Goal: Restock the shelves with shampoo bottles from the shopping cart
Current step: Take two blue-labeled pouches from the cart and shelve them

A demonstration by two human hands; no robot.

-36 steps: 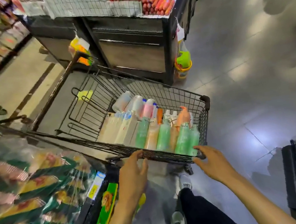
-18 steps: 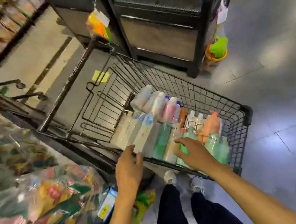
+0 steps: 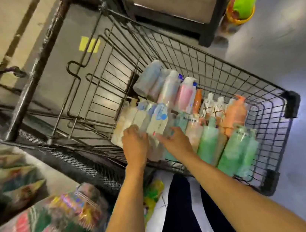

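Change over the last second: both hands have left the near rim of the cart (image 3: 219, 68) and gone into the load. Half a second back the right one was over on the green bottles (image 3: 210, 145); now it has slid left, so the two meet at centre frame.

Left hand (image 3: 136, 147): fingers curled over the near end of a white bottle (image 3: 158, 123) with a blue label. Reads as a grip, but there is motion blur, so not certain.
Right hand (image 3: 176, 144): fingers mostly straight and spread, thumb out, laid against the right side of the same white bottle. Not closed round anything.

Stock: all bottles (image 3: 184, 96) lie packed in the right half of the cart, centre to right of frame. White ones on the left, pink and pale ones behind, green in front, an orange pump bottle (image 3: 235, 116) toward the far right. Left half of the cart holds only the folded child seat wire.

My read: pushing is over and picking has started, white bottle first. Nothing lifted yet, so restocking is at zero. No shampoo shelf in view; only snack bags (image 3: 36, 228) at lower left and a dark display stand (image 3: 172, 6) at top. Tight packing could drag neighbouring bottles up with the lift.
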